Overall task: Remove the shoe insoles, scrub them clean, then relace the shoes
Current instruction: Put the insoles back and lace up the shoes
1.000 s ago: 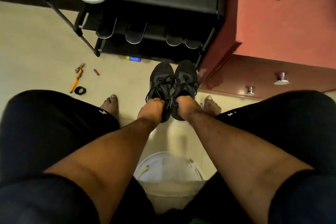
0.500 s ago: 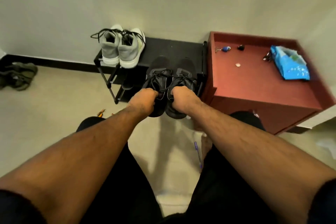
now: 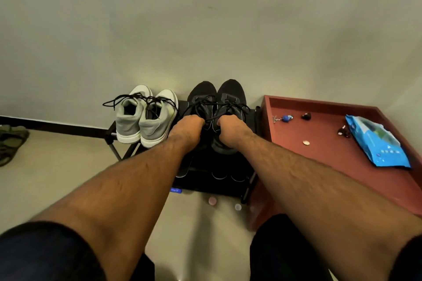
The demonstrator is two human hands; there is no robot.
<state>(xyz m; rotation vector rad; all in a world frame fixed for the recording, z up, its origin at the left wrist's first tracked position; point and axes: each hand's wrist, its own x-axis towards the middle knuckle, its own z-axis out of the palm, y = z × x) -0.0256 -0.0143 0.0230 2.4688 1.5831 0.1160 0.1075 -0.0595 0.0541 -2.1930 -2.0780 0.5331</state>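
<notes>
Two black laced shoes sit side by side over the top shelf of the black shoe rack (image 3: 250,118), toes toward the wall. My left hand (image 3: 186,131) grips the heel end of the left black shoe (image 3: 202,94). My right hand (image 3: 231,131) grips the heel end of the right black shoe (image 3: 231,92). Their black laces are tied across the tongues. Whether the soles touch the shelf is hidden by my hands. No insoles are visible.
A pair of grey-and-white sneakers (image 3: 146,116) stands on the rack to the left of the black pair. A red cabinet (image 3: 342,150) on the right carries a blue packet (image 3: 376,141), a keyring and small items. Green sandals (image 3: 11,141) lie on the floor at far left.
Both hands lifted the black shoes from the floor in front of the rack up to its top shelf beside the grey sneakers. The camera view tilted upward toward the wall.
</notes>
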